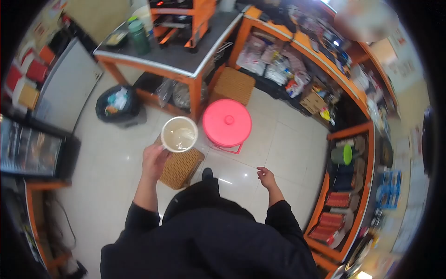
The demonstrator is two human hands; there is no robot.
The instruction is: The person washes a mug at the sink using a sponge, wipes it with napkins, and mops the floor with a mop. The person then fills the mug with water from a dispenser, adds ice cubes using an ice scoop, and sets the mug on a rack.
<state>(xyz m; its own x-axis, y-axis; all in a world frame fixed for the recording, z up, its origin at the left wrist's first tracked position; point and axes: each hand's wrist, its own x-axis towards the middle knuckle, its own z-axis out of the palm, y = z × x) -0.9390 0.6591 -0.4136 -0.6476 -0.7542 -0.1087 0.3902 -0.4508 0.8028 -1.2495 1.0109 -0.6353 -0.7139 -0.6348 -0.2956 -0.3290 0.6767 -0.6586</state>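
A white-rimmed round container, like a mug or small tub (pixel 179 134), is held upright by my left hand (pixel 155 160), whose fingers are wrapped round its near left side. Its inside looks pale and shiny; what it holds is unclear. Just right of it stands a bucket with a pink lid (pixel 227 122) on the floor. Below the container is a woven stool (pixel 182 168). My right hand (pixel 265 177) hangs over the floor to the right of the bucket, its fingers partly curled and apart, with nothing in them.
A dark-topped orange table (pixel 176 60) with a green bottle (pixel 138 36) stands ahead. A black-lined bin (pixel 117 104) is at the left, a second woven stool (pixel 233 86) behind the bucket. Orange shelves (pixel 346 195) line the right; a glass-fronted case (pixel 30 148) stands far left.
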